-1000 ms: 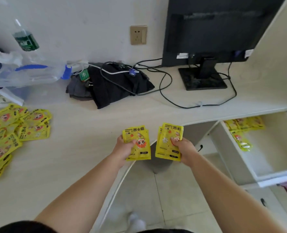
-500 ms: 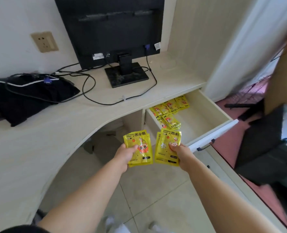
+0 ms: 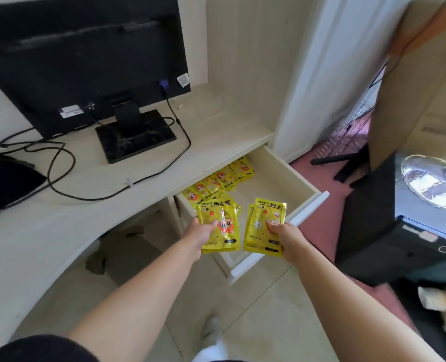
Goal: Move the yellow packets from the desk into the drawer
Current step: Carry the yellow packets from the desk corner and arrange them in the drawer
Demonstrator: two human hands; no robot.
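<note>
Packets (image 3: 220,226) look light, thin, floppy and slick. Left hand (image 3: 199,235) and right hand (image 3: 284,237) each pinch a small stack by its lower edge above the open drawer (image 3: 282,176), best held flat.

A pale wood-grain desk (image 3: 59,231) fills the left of the frame, carrying a black monitor (image 3: 86,61) on its square stand, looping black cables (image 3: 59,163) and a dark bundle (image 3: 5,184) at the far left edge. Below its right end, the open drawer (image 3: 289,184) holds yellow packets (image 3: 221,178) in its back corner.
</note>
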